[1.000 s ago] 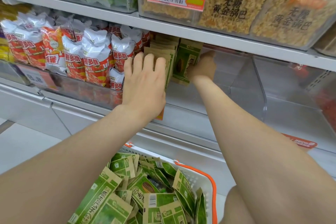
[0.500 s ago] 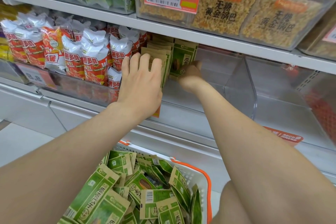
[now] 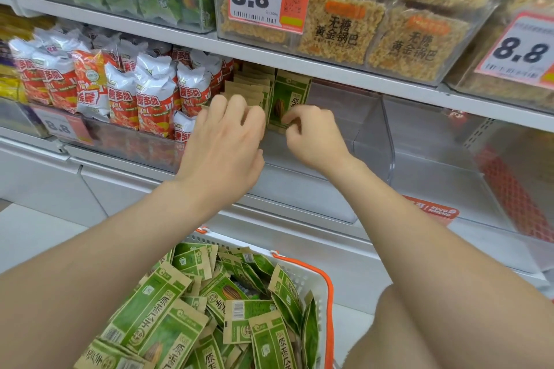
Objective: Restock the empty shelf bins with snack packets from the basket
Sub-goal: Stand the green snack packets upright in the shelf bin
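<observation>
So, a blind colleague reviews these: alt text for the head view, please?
Two hands stock a clear shelf bin with green snack packets: the left hand rests against the standing row, the right hand pinches the front packet. A basket of more packets sits below.

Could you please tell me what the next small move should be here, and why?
Probably release the green packet and reach to the basket for more: the right hand pinches its lower edge, it stands upright beside the row of packets the left hand touches, and the clear bin has bare room to its right.
</observation>
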